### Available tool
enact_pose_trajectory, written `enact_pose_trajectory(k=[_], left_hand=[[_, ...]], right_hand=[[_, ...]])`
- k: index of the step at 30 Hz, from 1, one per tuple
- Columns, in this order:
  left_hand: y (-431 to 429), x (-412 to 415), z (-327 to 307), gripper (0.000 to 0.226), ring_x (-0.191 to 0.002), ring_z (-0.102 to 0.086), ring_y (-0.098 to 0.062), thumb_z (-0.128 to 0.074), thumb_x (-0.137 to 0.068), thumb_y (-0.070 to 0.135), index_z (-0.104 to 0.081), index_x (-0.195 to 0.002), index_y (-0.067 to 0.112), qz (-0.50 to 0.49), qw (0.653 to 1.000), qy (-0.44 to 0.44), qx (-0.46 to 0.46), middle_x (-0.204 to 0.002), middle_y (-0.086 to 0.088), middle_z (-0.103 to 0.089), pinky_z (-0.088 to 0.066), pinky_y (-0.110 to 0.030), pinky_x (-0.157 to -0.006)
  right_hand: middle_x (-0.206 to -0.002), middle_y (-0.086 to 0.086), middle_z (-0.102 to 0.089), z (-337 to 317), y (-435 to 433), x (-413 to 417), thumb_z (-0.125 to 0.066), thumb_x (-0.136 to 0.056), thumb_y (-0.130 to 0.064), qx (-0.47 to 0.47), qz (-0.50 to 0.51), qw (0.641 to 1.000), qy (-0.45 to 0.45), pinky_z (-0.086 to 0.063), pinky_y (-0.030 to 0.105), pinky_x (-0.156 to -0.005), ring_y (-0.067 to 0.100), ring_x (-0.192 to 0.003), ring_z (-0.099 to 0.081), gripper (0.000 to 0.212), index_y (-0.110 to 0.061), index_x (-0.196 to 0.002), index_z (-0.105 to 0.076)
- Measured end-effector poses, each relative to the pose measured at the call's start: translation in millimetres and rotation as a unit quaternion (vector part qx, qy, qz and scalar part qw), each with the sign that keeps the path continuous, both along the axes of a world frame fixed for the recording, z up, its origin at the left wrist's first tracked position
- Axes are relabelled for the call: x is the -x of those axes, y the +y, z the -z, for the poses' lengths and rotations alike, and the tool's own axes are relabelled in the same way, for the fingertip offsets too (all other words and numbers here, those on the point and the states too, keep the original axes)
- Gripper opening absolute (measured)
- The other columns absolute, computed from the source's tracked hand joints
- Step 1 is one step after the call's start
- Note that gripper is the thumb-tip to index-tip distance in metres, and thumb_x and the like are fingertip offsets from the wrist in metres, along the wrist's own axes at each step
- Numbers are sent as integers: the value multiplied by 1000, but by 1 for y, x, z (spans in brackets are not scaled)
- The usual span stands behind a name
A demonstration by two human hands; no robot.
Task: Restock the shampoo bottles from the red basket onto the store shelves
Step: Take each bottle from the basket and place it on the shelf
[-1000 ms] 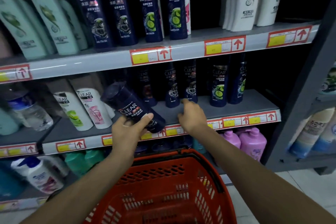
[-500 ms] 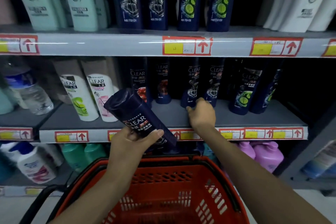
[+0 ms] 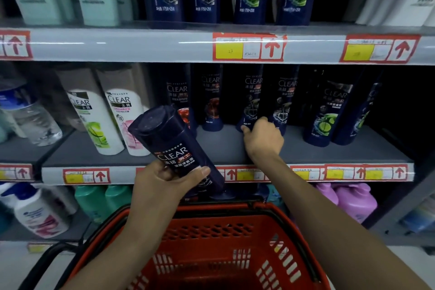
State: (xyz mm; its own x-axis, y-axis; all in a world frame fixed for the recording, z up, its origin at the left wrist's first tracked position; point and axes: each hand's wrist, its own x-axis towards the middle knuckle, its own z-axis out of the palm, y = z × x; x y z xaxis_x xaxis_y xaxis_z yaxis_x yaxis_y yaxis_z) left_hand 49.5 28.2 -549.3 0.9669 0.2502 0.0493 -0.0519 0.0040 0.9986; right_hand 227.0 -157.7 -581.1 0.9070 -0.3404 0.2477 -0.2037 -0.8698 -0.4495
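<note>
Seen from the head camera, a person stands at a store's shampoo aisle with both bare arms stretched toward the shelving. At centre frame, the left hand [image 3: 164, 183] has its grip closed around the lower body of a dark blue Clear bottle [image 3: 174, 146], thumb across the label. The bottle is tilted, its flat cap end aimed up and to the left, and it is held in the air in front of the edge of the middle shelf [image 3: 223, 146].

Just right of centre, the right hand [image 3: 263, 139] reaches onto that shelf, where its thumb and curled fingers close on the foot of a standing bottle [image 3: 251, 99]. That bottle is one of a row of dark Clear bottles [image 3: 329, 113] standing upright toward the back of the shelf.

Left of the row stand two white Clear bottles [image 3: 122, 120], and farther left a clear plastic bottle [image 3: 30, 120]. Across the top of the frame, the upper shelf [image 3: 141, 46] carries pale green, dark blue and white bottles. Red-and-yellow price tags [image 3: 248, 47] with arrows run along both shelf edges.

The red basket [image 3: 200, 221] fills the bottom centre of the frame, below both forearms. Behind it, on the lowest shelf, are green bottles [image 3: 94, 200] at left and pink bottles [image 3: 353, 202] at right.
</note>
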Motion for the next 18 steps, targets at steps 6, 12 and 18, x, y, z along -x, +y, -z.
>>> enact_pose_trajectory(k=[6, 12, 18], left_hand=[[-3, 1, 1, 29, -72, -73, 5, -88, -73, 6, -72, -94, 17, -1, 1000, 5, -9, -80, 17, -78, -48, -3, -59], [-5, 1, -2, 30, -77, -75, 1, -88, -73, 9, -72, -96, 20, -2, 1000, 14, 1, -84, 14, -79, -50, -4, -60], [-7, 0, -4, 30, -80, -76, -2, -87, -74, 6, -73, -98, 18, 13, 1000, 10, 3, -85, 12, -80, -51, -5, -63]], right_hand=[[-117, 17, -69, -2, 2, -9, -63, -99, -41, -1, 2, 1000, 5, -44, 37, -73, 40, -111, -66, 42, -3, -116, -63], [-110, 16, -71, -2, 5, -15, -65, -98, -42, -16, 8, 1000, 2, -42, 37, -70, 39, -104, -68, 40, -4, -109, -66], [-112, 17, -69, -1, -1, -5, -62, -99, -31, 10, 1, 1000, 24, -42, 37, -70, 40, -106, -66, 30, -4, -112, -65]])
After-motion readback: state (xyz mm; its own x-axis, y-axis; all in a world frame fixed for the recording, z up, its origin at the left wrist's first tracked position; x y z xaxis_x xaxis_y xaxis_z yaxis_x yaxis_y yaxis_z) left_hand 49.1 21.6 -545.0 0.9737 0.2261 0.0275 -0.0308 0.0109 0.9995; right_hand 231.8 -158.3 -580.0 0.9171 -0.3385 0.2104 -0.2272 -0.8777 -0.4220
